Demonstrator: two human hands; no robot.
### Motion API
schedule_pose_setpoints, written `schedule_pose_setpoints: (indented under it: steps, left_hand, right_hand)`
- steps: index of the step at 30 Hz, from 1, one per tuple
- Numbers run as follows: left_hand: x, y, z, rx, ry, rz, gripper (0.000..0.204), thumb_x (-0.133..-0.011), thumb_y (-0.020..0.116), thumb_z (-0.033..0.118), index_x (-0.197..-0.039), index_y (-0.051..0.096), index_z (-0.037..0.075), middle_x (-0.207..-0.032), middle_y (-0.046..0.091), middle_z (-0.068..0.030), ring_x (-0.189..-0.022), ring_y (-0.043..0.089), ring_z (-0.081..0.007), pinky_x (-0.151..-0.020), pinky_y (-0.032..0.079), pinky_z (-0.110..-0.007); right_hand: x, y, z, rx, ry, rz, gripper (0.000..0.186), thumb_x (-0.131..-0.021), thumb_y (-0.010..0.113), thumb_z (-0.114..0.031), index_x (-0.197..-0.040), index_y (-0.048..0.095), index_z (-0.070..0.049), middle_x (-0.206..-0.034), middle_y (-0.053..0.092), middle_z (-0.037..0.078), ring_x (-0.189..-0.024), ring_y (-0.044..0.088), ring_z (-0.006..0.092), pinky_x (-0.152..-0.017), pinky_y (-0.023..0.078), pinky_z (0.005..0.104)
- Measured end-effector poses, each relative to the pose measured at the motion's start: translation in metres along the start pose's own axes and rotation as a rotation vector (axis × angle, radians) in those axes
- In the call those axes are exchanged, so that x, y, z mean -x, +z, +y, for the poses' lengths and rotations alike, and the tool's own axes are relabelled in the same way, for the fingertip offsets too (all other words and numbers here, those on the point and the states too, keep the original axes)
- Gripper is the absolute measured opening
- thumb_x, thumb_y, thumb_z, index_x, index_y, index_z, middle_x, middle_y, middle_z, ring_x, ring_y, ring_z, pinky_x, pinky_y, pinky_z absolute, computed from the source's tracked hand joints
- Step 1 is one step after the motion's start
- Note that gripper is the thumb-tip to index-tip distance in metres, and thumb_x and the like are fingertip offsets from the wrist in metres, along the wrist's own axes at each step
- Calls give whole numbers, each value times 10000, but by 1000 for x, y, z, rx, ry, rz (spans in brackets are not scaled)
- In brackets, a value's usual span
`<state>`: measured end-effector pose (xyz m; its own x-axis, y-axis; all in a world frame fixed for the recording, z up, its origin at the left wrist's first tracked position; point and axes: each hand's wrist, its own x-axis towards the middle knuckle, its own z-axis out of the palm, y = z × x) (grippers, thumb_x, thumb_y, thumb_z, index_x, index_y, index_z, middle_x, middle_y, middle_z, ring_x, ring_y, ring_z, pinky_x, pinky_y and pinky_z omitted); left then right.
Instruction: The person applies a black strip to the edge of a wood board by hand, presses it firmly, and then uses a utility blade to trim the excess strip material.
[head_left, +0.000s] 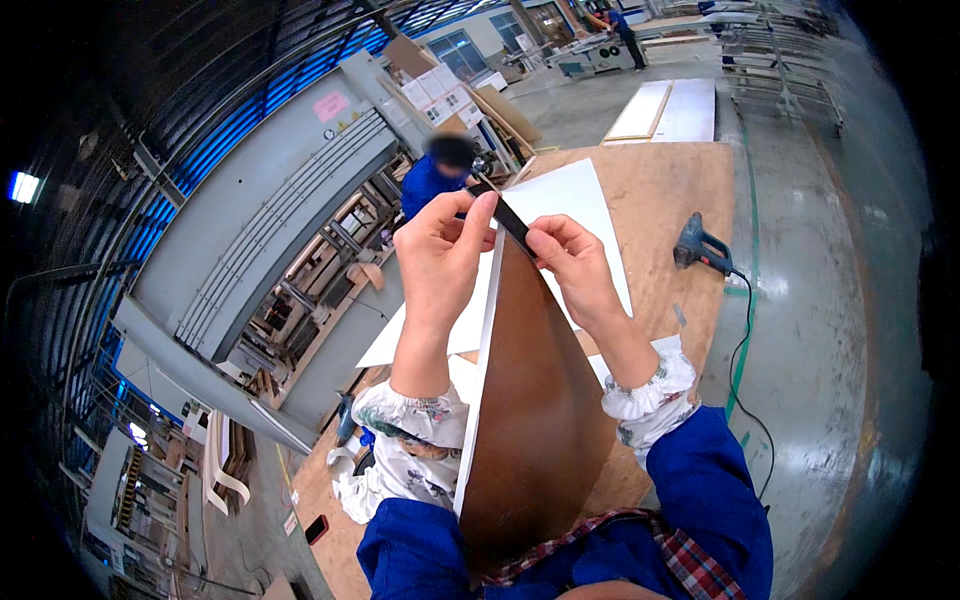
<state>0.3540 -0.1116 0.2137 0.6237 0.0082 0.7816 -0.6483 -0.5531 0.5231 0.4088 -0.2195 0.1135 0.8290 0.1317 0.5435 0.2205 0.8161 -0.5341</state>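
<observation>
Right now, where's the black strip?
In the head view, the black strip is above centre, held between the left hand and right hand at the brown panel's far end.

both hands (440,260) pinch a black strip (512,221) that seems to touch a brown panel (530,400).

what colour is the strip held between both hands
The strip is black, clearest in the head view.
</observation>
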Motion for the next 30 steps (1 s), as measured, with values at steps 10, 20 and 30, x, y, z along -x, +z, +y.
schedule_pose_setpoints:
  steps: [10, 20, 30]
  left_hand:
    - [-3, -2, -5, -99, 35, -35, 179, -901, 642, 138, -876, 648, -40, -853, 681, -58, -633, 603, -74, -563, 509, -212]
    - [2, -8, -13, -159, 109, -29, 168, -899, 643, 115, -819, 635, -32, -689, 606, -8, -607, 571, -58, -554, 471, -196]
    - [-4, -4, -12, -122, 227, -64, 161, -891, 645, 92, -822, 625, -51, -741, 594, -24, -636, 574, -63, -582, 480, -202]
  right_hand:
    - [3, 6, 8, -55, -33, -24, 84, -882, 650, -80, -942, 634, -24, -853, 630, 4, -789, 557, 45, -705, 461, 182]
    - [5, 9, 20, 44, -246, -21, 66, -884, 645, -58, -928, 614, -19, -900, 606, 7, -798, 550, 46, -710, 460, 187]
    - [12, 15, 15, 141, -214, 141, 122, -875, 655, -50, -972, 604, 3, -877, 640, 20, -760, 560, 34, -669, 448, 169]
